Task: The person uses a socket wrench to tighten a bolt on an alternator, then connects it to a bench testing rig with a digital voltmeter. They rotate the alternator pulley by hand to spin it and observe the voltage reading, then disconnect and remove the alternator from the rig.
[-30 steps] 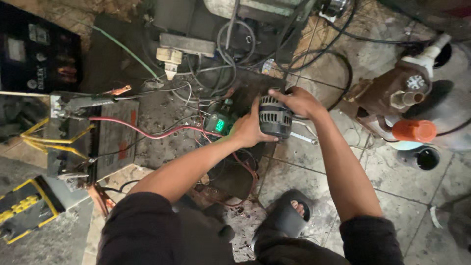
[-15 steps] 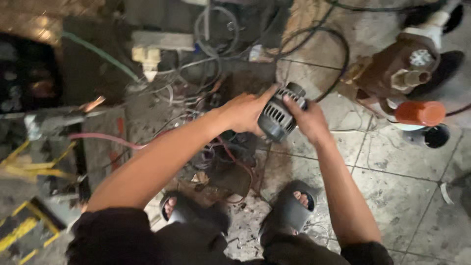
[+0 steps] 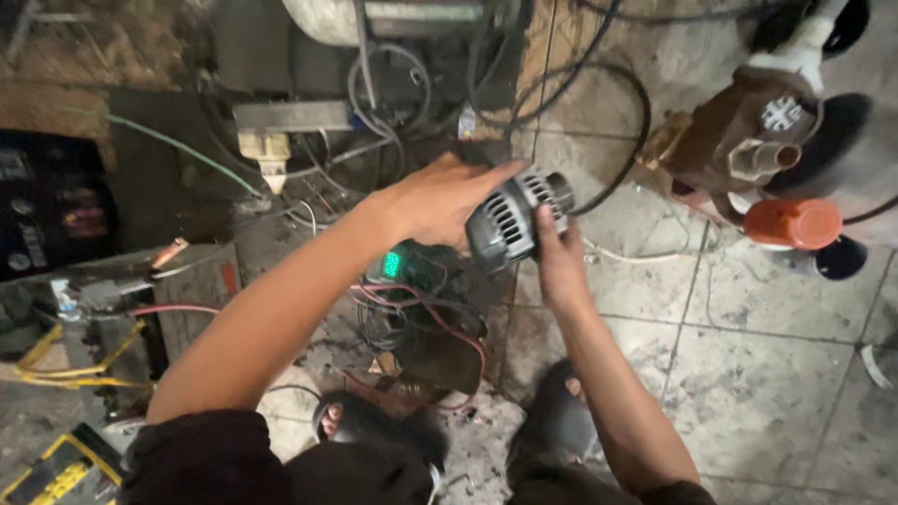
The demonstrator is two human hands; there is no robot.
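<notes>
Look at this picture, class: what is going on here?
A person stands over a cluttered tiled floor and holds a grey, vented alternator in both bare hands. The left hand lies across its top and side; the right hand grips it from beneath. Below it sits a tangle of red and black wires around a small device with a lit green display. A rusty pump with an orange cap stands to the right.
</notes>
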